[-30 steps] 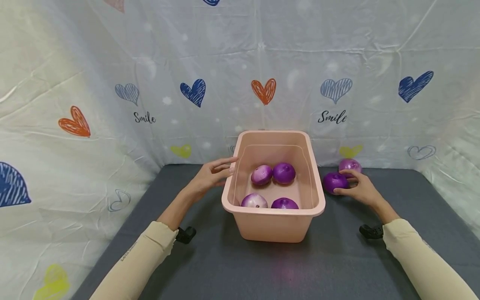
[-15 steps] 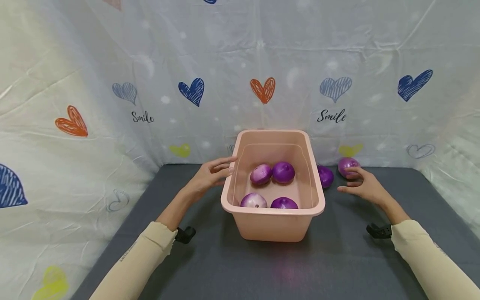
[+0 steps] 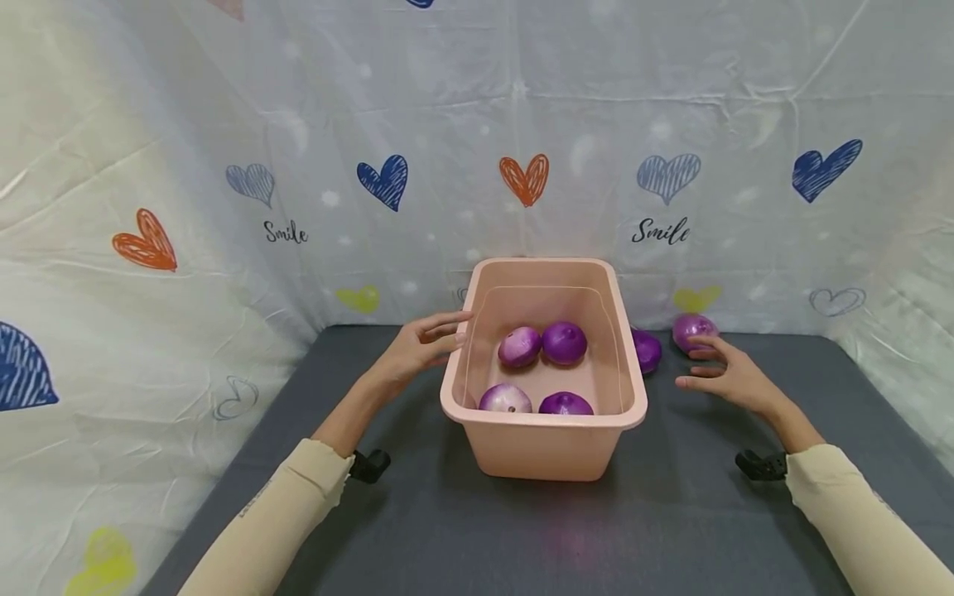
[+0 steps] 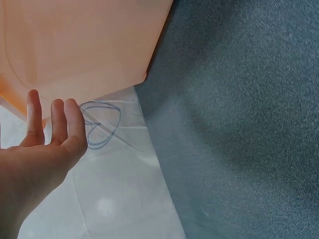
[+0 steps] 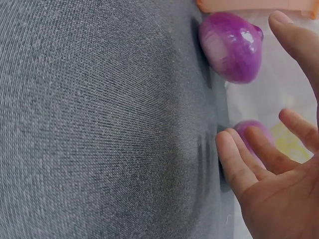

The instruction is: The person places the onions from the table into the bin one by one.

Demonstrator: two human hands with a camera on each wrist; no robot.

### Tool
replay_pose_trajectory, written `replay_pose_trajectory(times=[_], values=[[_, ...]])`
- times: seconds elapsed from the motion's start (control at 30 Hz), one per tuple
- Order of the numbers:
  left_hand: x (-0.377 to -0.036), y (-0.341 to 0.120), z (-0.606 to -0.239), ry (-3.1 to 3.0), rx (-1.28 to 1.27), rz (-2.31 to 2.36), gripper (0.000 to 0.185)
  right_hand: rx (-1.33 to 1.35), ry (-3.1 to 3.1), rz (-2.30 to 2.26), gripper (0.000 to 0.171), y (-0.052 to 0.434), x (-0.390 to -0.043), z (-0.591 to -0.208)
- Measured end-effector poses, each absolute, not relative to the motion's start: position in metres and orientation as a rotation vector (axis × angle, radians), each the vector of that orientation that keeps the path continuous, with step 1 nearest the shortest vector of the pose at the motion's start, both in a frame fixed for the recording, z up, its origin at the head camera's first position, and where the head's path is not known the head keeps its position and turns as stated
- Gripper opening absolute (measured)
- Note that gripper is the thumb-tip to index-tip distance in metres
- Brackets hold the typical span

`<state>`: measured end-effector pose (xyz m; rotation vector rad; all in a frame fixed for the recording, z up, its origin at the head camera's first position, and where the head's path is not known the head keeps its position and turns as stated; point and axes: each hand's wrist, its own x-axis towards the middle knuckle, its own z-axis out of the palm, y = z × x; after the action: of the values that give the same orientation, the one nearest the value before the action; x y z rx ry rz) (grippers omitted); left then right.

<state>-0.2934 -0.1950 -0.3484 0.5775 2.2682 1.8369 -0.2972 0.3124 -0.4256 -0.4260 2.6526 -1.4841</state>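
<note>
A pink plastic tub [image 3: 532,451] stands mid-table with several purple onions in it, among them a dark one [image 3: 564,343] and a paler one [image 3: 506,399]. My left hand [image 3: 417,352] rests its fingertips at the tub's left rim, fingers fairly straight. To the right of the tub, my right hand [image 3: 734,382] is held with thumb and fingers spread, nothing between them. A dark purple onion [image 5: 232,48] lies on the table against the tub's right side, partly hidden by it in the head view. Behind the right fingertips sits a lighter purple onion [image 3: 693,331].
The dark grey table [image 3: 417,530] runs back to a white curtain [image 3: 447,108] printed with hearts and words. The curtain hangs right behind the tub and the two loose onions. Each wrist wears a black strap [image 3: 760,465].
My right hand has let go of the dark onion, which now lies closer to the tub, and has drawn back to the right with fingers spread. The left hand has stayed put.
</note>
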Motion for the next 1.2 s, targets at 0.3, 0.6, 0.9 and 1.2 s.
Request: replay_pose_trajectory(times=[0.3, 0.6, 0.9, 1.2], values=[[-0.292, -0.192, -0.348, 2.384, 0.718, 1.808, 0.049, -0.404, 2.637, -1.498, 0.086, 0.319, -0.294, -0.428], [-0.29, -0.191, -0.344, 2.438, 0.685, 1.807, 0.047, -0.422, 2.608, -1.531, 0.08, 0.319, -0.297, -0.429], [-0.286, -0.211, -0.338, 2.442, 0.64, 1.827, 0.048, -0.457, 2.577, -1.561, 0.078, 0.311, -0.301, -0.425], [-0.284, -0.222, -0.344, 2.421, 0.652, 1.844, 0.048, -0.484, 2.543, -1.575, 0.083, 0.3, -0.309, -0.424]])
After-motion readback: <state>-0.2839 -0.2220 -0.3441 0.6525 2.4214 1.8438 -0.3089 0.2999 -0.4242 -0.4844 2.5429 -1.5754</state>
